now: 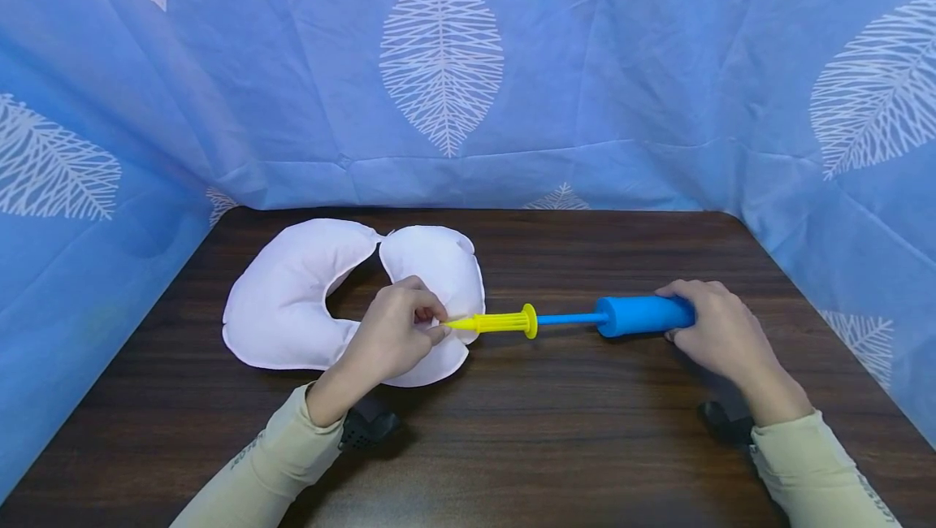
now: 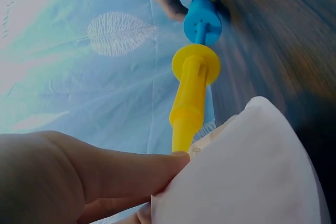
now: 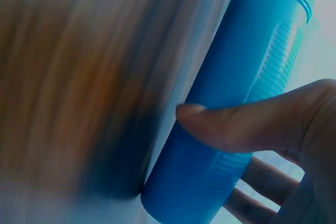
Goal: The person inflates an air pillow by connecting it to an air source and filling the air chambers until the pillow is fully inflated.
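A white inflatable neck pillow (image 1: 278,309) lies curved on the dark wooden table, its surface puffed and wrinkled. My left hand (image 1: 400,325) pinches the pillow's edge where the yellow tapered tip of a hand pump (image 1: 643,316) meets it. Thumb and fingers hide the joint itself; in the left wrist view the thumb (image 2: 142,171) presses right beside the tip. The pump lies level, its blue rod drawn out between the yellow nozzle part (image 1: 504,322) and the blue cylinder. Around the far end of that cylinder my right hand (image 1: 720,329) grips, thumb across its side in the right wrist view.
The brown wood-grain table (image 1: 556,447) stretches in front of both forearms. Behind it and along both sides hangs a blue cloth (image 1: 585,89) with white leaf prints. A dark wrist device (image 1: 369,426) sits under the left wrist, another (image 1: 727,422) under the right.
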A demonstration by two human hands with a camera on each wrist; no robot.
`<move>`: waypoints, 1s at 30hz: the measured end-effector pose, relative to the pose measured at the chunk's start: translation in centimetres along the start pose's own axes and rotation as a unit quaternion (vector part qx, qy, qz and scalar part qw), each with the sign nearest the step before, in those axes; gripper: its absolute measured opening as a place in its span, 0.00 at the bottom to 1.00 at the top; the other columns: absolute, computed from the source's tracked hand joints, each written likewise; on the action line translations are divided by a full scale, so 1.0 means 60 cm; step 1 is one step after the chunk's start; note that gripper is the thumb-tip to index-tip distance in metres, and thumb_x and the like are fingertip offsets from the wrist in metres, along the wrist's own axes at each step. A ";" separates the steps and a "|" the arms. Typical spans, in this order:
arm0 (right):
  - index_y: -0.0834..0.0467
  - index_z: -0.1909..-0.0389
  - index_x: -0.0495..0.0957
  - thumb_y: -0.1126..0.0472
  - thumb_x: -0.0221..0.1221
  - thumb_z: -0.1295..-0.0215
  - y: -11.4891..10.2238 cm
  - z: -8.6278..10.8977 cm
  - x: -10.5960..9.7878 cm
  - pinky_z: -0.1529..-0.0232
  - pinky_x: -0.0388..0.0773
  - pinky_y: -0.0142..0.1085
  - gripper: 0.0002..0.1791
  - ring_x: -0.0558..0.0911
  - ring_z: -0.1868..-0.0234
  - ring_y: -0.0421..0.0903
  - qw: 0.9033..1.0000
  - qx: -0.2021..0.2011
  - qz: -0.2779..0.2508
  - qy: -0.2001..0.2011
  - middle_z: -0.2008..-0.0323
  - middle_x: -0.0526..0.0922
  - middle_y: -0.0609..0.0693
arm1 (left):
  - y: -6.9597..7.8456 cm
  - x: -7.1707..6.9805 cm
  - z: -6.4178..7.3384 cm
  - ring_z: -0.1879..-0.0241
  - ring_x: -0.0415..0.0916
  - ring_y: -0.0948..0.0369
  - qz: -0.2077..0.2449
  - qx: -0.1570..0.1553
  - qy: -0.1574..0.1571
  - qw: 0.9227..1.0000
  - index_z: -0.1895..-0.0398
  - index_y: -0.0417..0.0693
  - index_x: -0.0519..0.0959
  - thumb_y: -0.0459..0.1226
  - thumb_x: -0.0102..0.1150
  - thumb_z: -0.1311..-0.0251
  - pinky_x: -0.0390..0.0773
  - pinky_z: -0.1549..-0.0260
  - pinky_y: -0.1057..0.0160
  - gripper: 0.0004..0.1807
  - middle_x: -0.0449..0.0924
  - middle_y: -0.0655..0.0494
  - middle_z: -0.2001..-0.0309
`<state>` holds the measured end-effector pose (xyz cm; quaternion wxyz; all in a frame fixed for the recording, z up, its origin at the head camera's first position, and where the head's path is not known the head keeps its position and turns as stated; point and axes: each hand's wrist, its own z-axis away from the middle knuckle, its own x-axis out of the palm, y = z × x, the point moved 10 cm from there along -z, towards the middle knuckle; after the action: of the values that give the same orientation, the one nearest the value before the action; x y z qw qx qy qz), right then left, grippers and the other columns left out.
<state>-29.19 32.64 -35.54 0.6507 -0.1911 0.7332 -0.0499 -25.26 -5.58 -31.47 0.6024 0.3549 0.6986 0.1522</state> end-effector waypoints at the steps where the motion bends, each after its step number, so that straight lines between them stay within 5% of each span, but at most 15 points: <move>1: 0.61 0.37 0.82 0.71 0.70 0.41 -0.012 0.000 0.003 0.46 0.71 0.76 0.29 0.72 0.36 0.76 1.000 -0.008 -0.004 -0.002 0.37 0.78 0.74 | 0.000 0.000 0.000 0.68 0.74 0.60 0.002 0.001 0.001 1.000 0.71 0.43 0.90 0.26 0.77 0.45 0.76 0.64 0.65 0.05 0.80 0.54 0.69; 8: 0.59 0.35 0.83 0.68 0.78 0.42 -0.115 0.007 0.014 0.39 0.76 0.71 0.32 0.79 0.35 0.70 0.993 -0.109 -0.035 0.023 0.38 0.84 0.65 | 0.004 -0.004 0.001 0.68 0.74 0.60 0.007 0.007 0.007 1.000 0.71 0.43 0.90 0.27 0.78 0.46 0.78 0.63 0.64 0.04 0.81 0.54 0.68; 13: 0.57 0.34 0.83 0.65 0.79 0.42 -0.147 0.015 0.023 0.41 0.79 0.70 0.33 0.81 0.38 0.66 0.991 -0.127 -0.037 0.019 0.38 0.84 0.62 | 0.007 -0.005 0.001 0.68 0.74 0.61 0.012 0.012 0.006 1.000 0.71 0.43 0.90 0.27 0.78 0.46 0.77 0.63 0.64 0.05 0.80 0.55 0.68; 23: 0.55 0.36 0.84 0.61 0.80 0.42 -0.131 0.013 0.020 0.46 0.81 0.69 0.31 0.82 0.39 0.66 0.995 -0.103 0.003 0.014 0.39 0.85 0.61 | 0.005 0.000 0.002 0.68 0.74 0.60 0.008 0.013 0.001 1.000 0.71 0.43 0.90 0.27 0.77 0.46 0.76 0.64 0.65 0.05 0.79 0.54 0.69; 30: 0.58 0.38 0.83 0.65 0.78 0.43 -0.067 0.007 0.001 0.46 0.75 0.73 0.29 0.76 0.36 0.72 0.997 -0.073 0.009 0.037 0.39 0.84 0.67 | 0.006 0.001 0.000 0.68 0.74 0.60 0.003 0.008 -0.005 1.000 0.70 0.43 0.90 0.27 0.78 0.46 0.77 0.63 0.65 0.04 0.80 0.55 0.69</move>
<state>-27.91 29.02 -34.36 0.6076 -0.2295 0.7603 0.0032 -25.13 -5.31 -31.28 0.6024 0.3620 0.6961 0.1468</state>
